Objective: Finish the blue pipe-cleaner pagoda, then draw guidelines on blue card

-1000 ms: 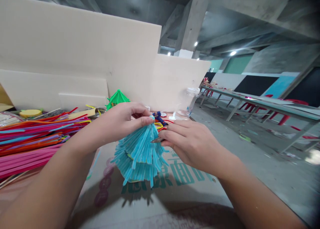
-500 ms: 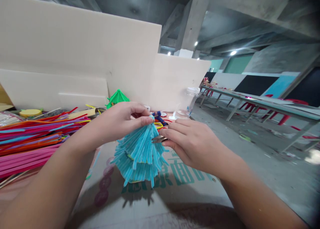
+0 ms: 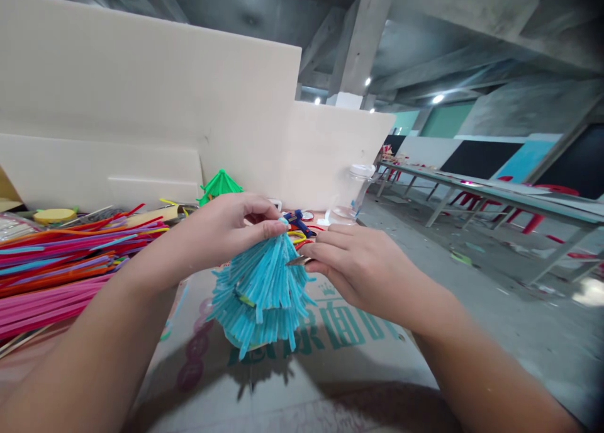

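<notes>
A two-tiered cone of light blue pipe cleaners (image 3: 264, 288) is held up over the printed cardboard (image 3: 349, 370). My left hand (image 3: 240, 228) pinches its tip between thumb and fingers. On the cone's right side, my right hand (image 3: 358, 266) is closed around a small pointed metal tool (image 3: 298, 260). Its point reaches the blue strands, and the grip end is hidden in my fingers, so its kind does not show. Yellowish edges peek out beneath the tiers.
Many colourful pipe cleaners (image 3: 61, 269) lie on the left, near a yellow disc (image 3: 55, 216). Behind my hands are a green pipe-cleaner cone (image 3: 221, 184), a dark blue tool (image 3: 297, 221) and a clear plastic jar (image 3: 352, 194). White boards (image 3: 151, 99) stand across the back.
The blue cone has turned and tilted slightly, its lower edge shifting. The metal tool's tip looked split before and appears narrower now. Both hands stay in nearly the same place.
</notes>
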The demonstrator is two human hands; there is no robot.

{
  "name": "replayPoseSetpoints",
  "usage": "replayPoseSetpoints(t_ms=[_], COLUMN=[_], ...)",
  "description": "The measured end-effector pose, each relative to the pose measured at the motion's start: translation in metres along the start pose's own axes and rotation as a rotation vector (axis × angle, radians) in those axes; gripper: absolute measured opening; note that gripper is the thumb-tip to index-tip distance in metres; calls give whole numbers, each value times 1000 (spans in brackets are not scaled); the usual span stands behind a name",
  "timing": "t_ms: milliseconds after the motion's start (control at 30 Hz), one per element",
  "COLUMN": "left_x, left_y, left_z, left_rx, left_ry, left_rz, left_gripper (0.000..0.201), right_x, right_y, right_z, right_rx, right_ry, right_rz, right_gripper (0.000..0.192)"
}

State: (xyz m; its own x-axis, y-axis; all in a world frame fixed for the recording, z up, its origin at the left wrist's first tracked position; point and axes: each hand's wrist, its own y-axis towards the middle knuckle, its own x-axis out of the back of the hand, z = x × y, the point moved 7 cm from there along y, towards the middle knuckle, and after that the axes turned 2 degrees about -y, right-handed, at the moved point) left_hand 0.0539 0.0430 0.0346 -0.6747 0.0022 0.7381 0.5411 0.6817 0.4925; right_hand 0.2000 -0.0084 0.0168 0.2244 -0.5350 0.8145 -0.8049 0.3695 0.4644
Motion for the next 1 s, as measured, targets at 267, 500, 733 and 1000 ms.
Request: replayPoseSetpoints(t_ms=[267, 500, 733, 1000], left_x=[0, -1, -1, 0], left_y=[-1, -2, -2, -1], left_z=[3, 0, 0, -2], left_rx=[2, -10, -9, 8], left_ry=[-11, -37, -34, -44], left_rz=[21, 3, 14, 28], left_gripper=[27, 25, 25, 28], right_x=[3, 1, 0, -4], right_y=[-2, 0, -1, 2], right_z=[-2, 2, -4, -4], right_rx=[-12, 0, -29, 2], right_ry=[22, -13, 31, 58], right_rz=[-77, -98, -93, -89], right_gripper=[19, 19, 21, 20])
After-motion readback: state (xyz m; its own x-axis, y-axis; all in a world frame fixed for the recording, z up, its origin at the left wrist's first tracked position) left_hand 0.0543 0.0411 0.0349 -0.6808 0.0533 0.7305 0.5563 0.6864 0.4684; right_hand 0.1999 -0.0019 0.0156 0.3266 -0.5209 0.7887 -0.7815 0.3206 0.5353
